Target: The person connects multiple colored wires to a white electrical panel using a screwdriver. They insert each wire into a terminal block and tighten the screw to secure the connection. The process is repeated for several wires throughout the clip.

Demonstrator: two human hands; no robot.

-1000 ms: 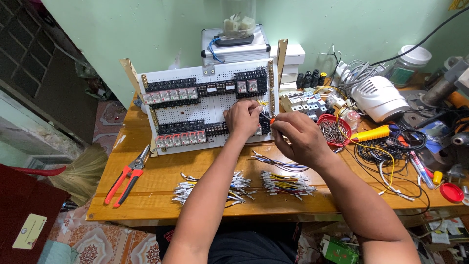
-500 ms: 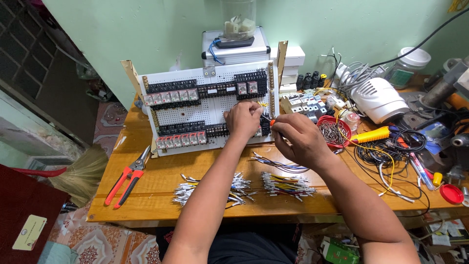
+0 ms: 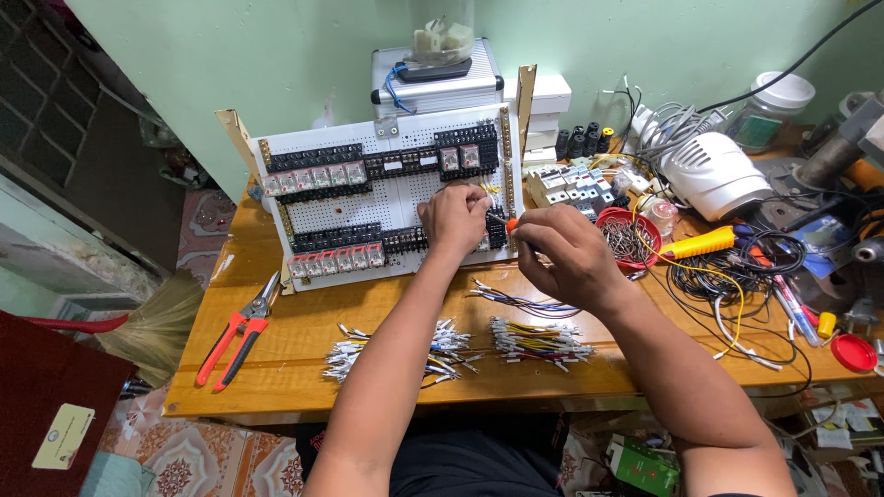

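Both forearms reach forward from the lower edge of the view, over the wooden table [image 3: 304,322], to a white perforated panel [image 3: 387,207] that stands tilted against a silver case [image 3: 433,87]. The left hand [image 3: 454,219] is curled with its fingertips pressed to the black terminal blocks at the panel's lower right; whether it grips anything cannot be told. The right hand [image 3: 564,256] is closed, pinching a small orange-handled tool [image 3: 512,225] (only its tip shows) just beside the left hand. 2 bundles of cut wires [image 3: 539,339] lie near the elbows. A red-handled crimper [image 3: 235,331] lies at the left. A small yellowish card [image 3: 63,436] rests on a dark red surface at the lower left.
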